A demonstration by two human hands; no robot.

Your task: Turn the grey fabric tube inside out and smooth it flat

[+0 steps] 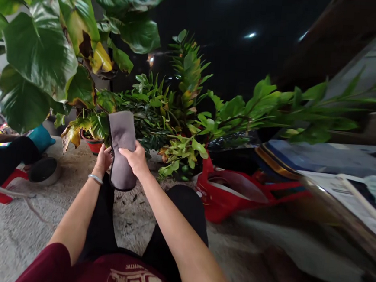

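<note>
Grey, the sole-shaped piece (123,137) sat pinched in my right hand (137,159); whether my left hand (102,160) gripped its edge, I couldn't tell. Slackened pressure risked dropping it.

rough grey floor (11,240), dark glossy backdrop (262,58)

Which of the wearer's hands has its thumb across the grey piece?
The right hand, thumb lying over the grey piece. The left hand, with a bangle at the wrist, is at the piece's edge.
</note>
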